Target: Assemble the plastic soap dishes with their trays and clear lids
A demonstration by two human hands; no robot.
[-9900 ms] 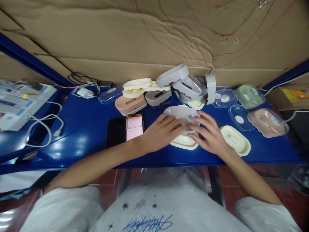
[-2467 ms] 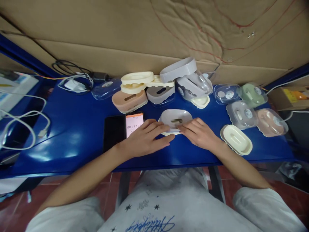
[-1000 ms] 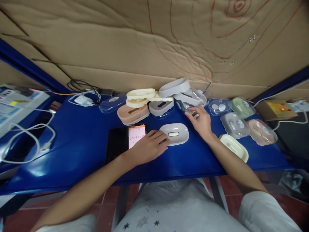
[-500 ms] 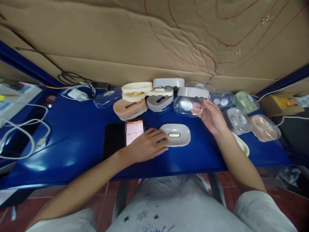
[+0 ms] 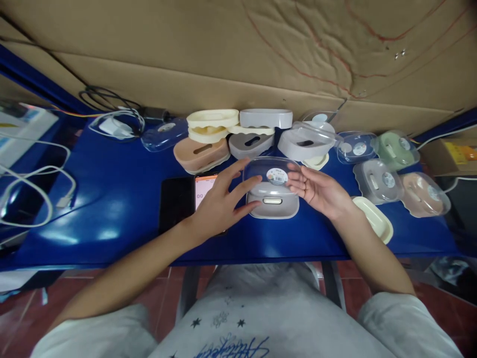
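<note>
A clear plastic lid (image 5: 261, 188) with a round white label is held above the grey soap dish (image 5: 278, 211), tilted over its back part. My right hand (image 5: 320, 191) is closed on the lid's right edge, its fingertips showing through the plastic. At the left side, my left hand (image 5: 227, 199) has its fingers spread, the tips at the left edges of lid and dish; whether they press on either I cannot tell. The dish lies flat on the blue table (image 5: 122, 209), a pale bar-shaped piece in its middle.
Behind stand cream boxes (image 5: 212, 118), a peach one (image 5: 201, 153), a dark grey one (image 5: 251, 144) and a light grey one (image 5: 305, 144). Lidded dishes, among them a green one (image 5: 398, 150), sit right. A phone (image 5: 203, 191), a cream tray (image 5: 374, 219) and cables (image 5: 48, 199) lie around.
My right hand has brought the clear lid from the back row toward me and left, over the grey dish. My left hand has lifted off the dish's left end and spread its fingers.
</note>
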